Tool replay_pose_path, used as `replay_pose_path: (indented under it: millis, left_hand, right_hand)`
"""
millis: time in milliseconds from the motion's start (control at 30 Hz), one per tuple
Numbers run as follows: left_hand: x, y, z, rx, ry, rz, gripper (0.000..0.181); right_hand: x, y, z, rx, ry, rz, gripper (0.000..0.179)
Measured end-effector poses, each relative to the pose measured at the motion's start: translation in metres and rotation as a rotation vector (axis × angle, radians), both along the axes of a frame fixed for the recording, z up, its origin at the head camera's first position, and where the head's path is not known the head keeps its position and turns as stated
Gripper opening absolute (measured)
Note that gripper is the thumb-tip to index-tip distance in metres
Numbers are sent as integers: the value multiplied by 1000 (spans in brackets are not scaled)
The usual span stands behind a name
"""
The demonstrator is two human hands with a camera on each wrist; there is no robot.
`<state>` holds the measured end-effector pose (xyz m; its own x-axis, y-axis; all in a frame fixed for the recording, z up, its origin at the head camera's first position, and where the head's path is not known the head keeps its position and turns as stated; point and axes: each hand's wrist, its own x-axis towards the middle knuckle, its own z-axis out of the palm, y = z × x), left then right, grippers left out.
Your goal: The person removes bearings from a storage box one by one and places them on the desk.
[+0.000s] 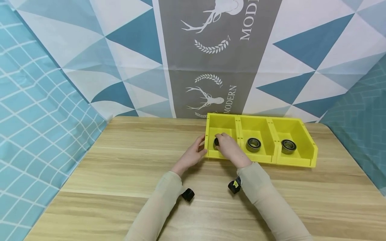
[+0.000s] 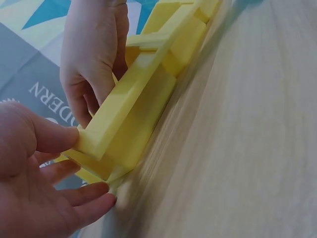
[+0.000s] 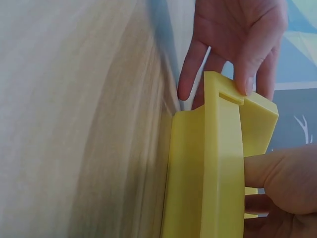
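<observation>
A yellow three-compartment bin (image 1: 284, 160) stands on the wooden table. My right hand (image 1: 228, 146) reaches into its left compartment, fingers bent down over a black-sealed ball bearing (image 1: 215, 143) and gripping it. Much of that bearing is hidden behind the fingers. At the bin's left end, my left hand (image 1: 194, 154) holds the front corner. Its thumb (image 2: 57, 136) lies on the rim, while the other fingers spread along the outer side wall. The middle compartment contains a second bearing (image 1: 253, 144), and the right one a third bearing (image 1: 288, 146); both lie flat.
The wood-grain table (image 1: 126, 160) extends to the left and in front of the bin. Behind it hangs a patterned cloth (image 1: 193, 60), close to the bin's back. Small black wrist cameras (image 1: 188, 194) sit at both sleeves, low over the table.
</observation>
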<state>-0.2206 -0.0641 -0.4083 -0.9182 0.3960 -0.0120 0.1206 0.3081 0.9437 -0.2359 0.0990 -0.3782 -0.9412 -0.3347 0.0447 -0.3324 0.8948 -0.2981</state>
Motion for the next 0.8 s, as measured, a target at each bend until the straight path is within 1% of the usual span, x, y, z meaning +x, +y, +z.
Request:
replay_pose_path:
  millis: [67,133,267,367,500,633,800]
  left_hand:
    - [0,0,-1,14,-14,-7,59]
    - [0,0,-3,14,-8,-8,59]
    - [7,1,10,10,6,-14,59]
    - [8,1,10,11,10,-23,59]
    - [0,0,-7,-12,41,-8,60]
    - [-1,0,-8,-26,72,1,58]
    - [0,-1,-6,-25,68,-2,58]
  right_hand:
    - [-1,0,0,4,-2,-1,46]
    - [-2,0,0,12,-2,0,45]
    - [-6,0,1,25,-17,2,46]
    - [-8,0,3,39,-50,-1,47]
    - [-11,-1,3,52,-94,-12,46]
    - [-15,-2,3,45,-113,-16,44]
    - [-17,-1,3,29,-136,-29,43]
